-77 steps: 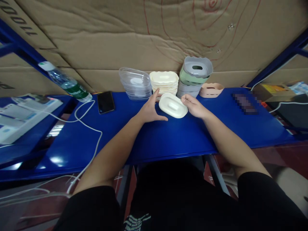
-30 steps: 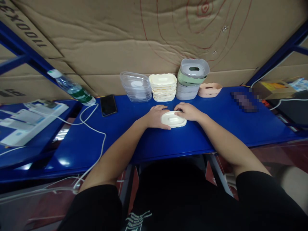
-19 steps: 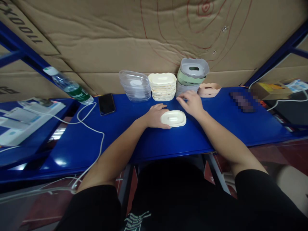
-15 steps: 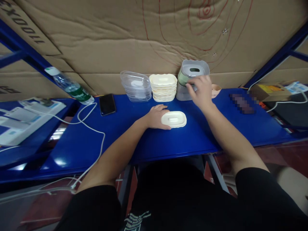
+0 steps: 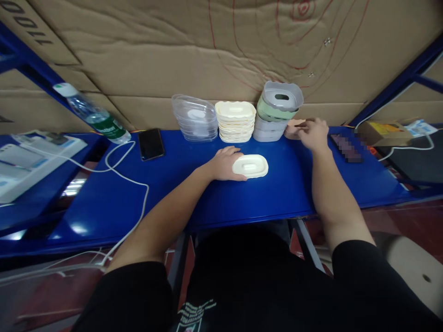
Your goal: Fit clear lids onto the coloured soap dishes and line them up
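Cream oval piece (image 5: 252, 166) clamped by left hand (image 5: 226, 164), jutting out to its right, on counter (image 5: 242, 200); peach container (image 5: 291, 132) partly covered by right hand (image 5: 315, 134), where grip can't be told.

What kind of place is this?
Probably a makeshift workstation, maybe in a workshop: a blue table backed by a cardboard panel, with stacks of clear containers and cream containers along the back.
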Demonstrator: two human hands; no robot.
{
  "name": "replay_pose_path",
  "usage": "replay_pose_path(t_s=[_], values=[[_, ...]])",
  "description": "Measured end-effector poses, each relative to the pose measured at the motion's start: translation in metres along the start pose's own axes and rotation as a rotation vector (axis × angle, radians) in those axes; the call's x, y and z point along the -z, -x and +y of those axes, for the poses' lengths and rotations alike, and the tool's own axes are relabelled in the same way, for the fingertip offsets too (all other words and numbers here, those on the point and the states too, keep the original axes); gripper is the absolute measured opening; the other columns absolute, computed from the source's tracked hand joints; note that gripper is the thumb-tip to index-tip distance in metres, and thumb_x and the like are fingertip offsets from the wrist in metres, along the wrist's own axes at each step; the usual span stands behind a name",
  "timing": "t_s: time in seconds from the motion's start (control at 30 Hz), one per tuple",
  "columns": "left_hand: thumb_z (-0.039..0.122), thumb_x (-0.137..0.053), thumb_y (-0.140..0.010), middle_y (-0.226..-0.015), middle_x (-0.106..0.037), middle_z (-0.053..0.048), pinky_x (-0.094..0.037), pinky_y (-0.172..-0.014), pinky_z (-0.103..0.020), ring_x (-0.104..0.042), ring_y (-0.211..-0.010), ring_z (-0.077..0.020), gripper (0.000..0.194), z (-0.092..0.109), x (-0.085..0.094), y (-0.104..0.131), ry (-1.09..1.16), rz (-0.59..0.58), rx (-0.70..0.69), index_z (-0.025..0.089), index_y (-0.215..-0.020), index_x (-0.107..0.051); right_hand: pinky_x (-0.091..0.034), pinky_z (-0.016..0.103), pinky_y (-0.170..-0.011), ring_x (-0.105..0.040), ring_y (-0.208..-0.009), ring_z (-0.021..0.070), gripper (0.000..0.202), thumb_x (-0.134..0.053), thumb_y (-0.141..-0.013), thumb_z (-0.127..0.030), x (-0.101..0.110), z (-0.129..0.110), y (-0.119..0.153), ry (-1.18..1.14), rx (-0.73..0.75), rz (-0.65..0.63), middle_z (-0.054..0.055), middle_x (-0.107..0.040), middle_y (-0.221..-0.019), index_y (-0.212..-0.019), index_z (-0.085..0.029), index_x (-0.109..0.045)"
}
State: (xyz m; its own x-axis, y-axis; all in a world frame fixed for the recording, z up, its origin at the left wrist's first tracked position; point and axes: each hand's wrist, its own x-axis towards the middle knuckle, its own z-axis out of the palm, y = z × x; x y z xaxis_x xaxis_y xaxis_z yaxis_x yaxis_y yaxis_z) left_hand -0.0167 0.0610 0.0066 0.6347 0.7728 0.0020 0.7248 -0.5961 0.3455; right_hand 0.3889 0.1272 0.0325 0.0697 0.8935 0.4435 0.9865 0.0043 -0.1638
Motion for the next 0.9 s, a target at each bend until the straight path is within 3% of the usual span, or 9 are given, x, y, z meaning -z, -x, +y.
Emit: replay_pose_path(t_s=[0.17,0.33,0.5,0.6,0.67,0.77,0.83,0.9], values=[[0.084,-0.083,-0.074,-0.182,-0.043,-0.023,-0.028,-0.137,-0.071,-0.036,-0.168,-0.0530,0.112,-0.003,-0.003,-0.001,0.012,0.005,-0.014,0.021,-0.164,-0.059,-0.030,0.075,-0.124,-0.053,-0.147,0.0451,0.028,-0.066,-0.098,-0.030,-0.012,-0.002,0.002,-0.050,0.055,-0.030,0.025,-0.068,-0.155,-0.118,-0.018,-0.081],[0.083,-0.083,-0.076,-0.183,-0.042,-0.024,-0.026,-0.138,-0.070,-0.035,-0.169,-0.0524,0.112,-0.002,-0.001,0.000,0.000,-0.003,-0.014,0.018,-0.164,-0.058,-0.027,0.072,-0.120,-0.058,-0.127,0.0355,0.019,-0.067,-0.102,-0.033,-0.009,-0.008,-0.002,-0.160,-0.003,0.128,0.024,-0.077,-0.135,-0.094,-0.021,-0.079],[0.087,-0.083,-0.074,-0.184,-0.040,-0.022,-0.024,-0.138,-0.071,-0.033,-0.171,-0.0527,0.114,-0.004,0.002,0.002,0.002,-0.028,-0.019,0.022,-0.165,-0.058,-0.042,0.062,-0.104,-0.064,-0.108,0.0337,0.032,-0.062,-0.106,-0.045,0.024,0.004,-0.018,-0.162,-0.325,0.581,0.022,-0.078,-0.111,-0.090,-0.021,-0.076],[0.094,-0.084,-0.067,-0.184,-0.040,-0.025,-0.022,-0.139,-0.071,-0.031,-0.171,-0.0553,0.135,-0.006,0.004,0.002,0.050,0.003,-0.005,0.019,-0.173,-0.047,-0.052,0.056,-0.093,-0.070,-0.099,0.0315,0.064,-0.034,-0.115,-0.068,0.055,-0.003,-0.017,-0.344,-0.157,0.918,0.013,-0.071,-0.099,-0.098,-0.021,-0.073],[0.098,-0.085,-0.062,-0.183,-0.039,-0.028,-0.024,-0.139,-0.071,-0.032,-0.171,-0.0557,0.153,-0.006,0.006,0.002,0.118,0.091,-0.025,0.018,-0.180,-0.032,-0.055,0.058,-0.093,-0.073,-0.105,0.0353,0.070,-0.040,-0.109,-0.083,0.070,-0.028,-0.002,-0.566,0.053,1.010,0.011,-0.068,-0.098,-0.100,-0.023,-0.074],[0.103,-0.084,-0.062,-0.188,-0.028,-0.026,-0.031,-0.137,-0.070,-0.033,-0.171,-0.0542,0.164,-0.002,0.008,0.003,0.221,0.297,-0.105,0.024,-0.186,-0.011,-0.061,0.057,-0.087,-0.076,-0.099,0.0346,0.054,-0.061,-0.104,-0.080,0.070,-0.092,0.043,-0.859,0.210,0.777,0.006,-0.069,-0.092,-0.098,-0.028,-0.074],[0.104,-0.081,-0.066,-0.191,-0.019,-0.023,-0.037,-0.134,-0.069,-0.034,-0.172,-0.0524,0.162,0.002,0.007,0.004,0.261,0.422,-0.128,0.030,-0.186,-0.001,-0.064,0.052,-0.082,-0.077,-0.088,0.0296,0.050,-0.071,-0.098,-0.079,0.060,-0.137,0.076,-0.983,0.279,0.416,0.005,-0.074,-0.089,-0.094,-0.029,-0.076],[0.101,-0.078,-0.075,-0.191,-0.019,-0.020,-0.043,-0.131,-0.067,-0.037,-0.170,-0.0497,0.151,0.005,0.007,0.005,0.284,0.497,-0.129,0.033,-0.186,0.000,-0.066,0.050,-0.080,-0.078,-0.088,0.0278,0.050,-0.069,-0.099,-0.080,0.048,-0.169,0.099,-1.058,0.284,0.128,0.006,-0.078,-0.094,-0.096,-0.031,-0.077]])
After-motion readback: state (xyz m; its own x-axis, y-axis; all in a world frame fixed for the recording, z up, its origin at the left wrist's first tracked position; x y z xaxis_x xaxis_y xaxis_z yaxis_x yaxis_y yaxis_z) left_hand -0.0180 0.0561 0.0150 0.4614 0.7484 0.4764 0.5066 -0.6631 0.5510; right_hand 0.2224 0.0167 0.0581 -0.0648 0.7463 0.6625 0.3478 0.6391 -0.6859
